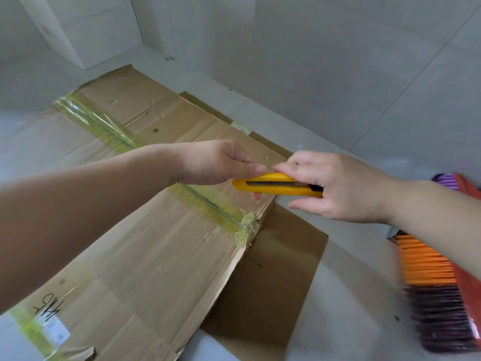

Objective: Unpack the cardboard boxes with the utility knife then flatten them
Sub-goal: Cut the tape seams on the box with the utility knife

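- The fingers (pixel 291 166) of the right hand (pixel 338 186) are curled round the back end of the yellow utility knife (pixel 273 186), gripping it.
- The left hand (pixel 216 162) pinches the knife's front end between thumb and fingers, so both hands hold it in the air, roughly level.
- The knife is just above the flattened cardboard box (pixel 156 243), near its right edge.
- The box lies flat on the pale tiled floor (pixel 351 295), with yellowish tape (pixel 104 126) running along its middle seam.
- A darker cardboard flap (pixel 273 269) shows beneath the box's right edge.
- A broom (pixel 437 295) with orange and dark bristles is at the right, blurred.
- A white box (pixel 86 29) stands at the far left.
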`<state>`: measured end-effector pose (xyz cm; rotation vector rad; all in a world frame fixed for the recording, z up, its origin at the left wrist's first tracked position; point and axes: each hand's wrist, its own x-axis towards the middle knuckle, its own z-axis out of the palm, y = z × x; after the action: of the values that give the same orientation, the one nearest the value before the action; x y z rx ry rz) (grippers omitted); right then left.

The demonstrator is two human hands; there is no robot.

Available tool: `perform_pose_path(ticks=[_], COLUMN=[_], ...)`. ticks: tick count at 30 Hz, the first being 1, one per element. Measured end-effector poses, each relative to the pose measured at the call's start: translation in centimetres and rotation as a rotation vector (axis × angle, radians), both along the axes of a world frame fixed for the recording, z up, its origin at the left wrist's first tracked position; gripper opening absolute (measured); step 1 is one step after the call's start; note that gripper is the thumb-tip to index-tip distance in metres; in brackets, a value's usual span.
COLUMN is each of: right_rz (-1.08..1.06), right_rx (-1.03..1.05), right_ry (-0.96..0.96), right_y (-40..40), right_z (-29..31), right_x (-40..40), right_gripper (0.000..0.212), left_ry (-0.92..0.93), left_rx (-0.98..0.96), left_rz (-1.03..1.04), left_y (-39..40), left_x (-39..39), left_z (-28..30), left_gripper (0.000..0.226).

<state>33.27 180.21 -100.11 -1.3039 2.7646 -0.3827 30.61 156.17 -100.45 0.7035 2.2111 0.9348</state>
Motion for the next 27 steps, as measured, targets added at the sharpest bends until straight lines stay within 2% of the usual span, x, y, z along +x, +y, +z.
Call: perform_pose_path(ticks=[3,7,12,18,22,27], right_rz=[-0.061,-0.25,-0.539,-0.891,-1.108,-1.193], right_rx=[-0.041,-0.089,-0.064,0.007,0.094,0.046], right_ry=[0.096,0.064,0.021,-0.054,-0.184,-0.289], right_y=[1.3,5.0,10.8,16.5,19.1,20.8], right_z=[-0.4,-2.0,-6.4,-12.7,-17.3,-22.1], right_x=[-0.8,-2.6,-7.1,-11.7,-13.5,-15.0], right_gripper=[0.04,0.029,0.026,0.013,0.007,0.006], left_ry=[0.042,0.298,0.496,0.499,0.474,0.4], left_rx=[-0.011,-0.046,-0.177,-0.34,-0.435,-0.51], left_rz=[0.15,0.368,0.289,0.224,0.152,0.108], left_y=[1.9,5.0,11.3,18.4,21.0,22.7], left_x=[-0.9,-3.2,-5.5,-8.8,-9.4,-9.9], left_z=[-0.1,-0.6,-1.3,-6.5,-9.6,-11.8], left_gripper=[0.038,0.029,0.024,0.033,0.033,0.035])
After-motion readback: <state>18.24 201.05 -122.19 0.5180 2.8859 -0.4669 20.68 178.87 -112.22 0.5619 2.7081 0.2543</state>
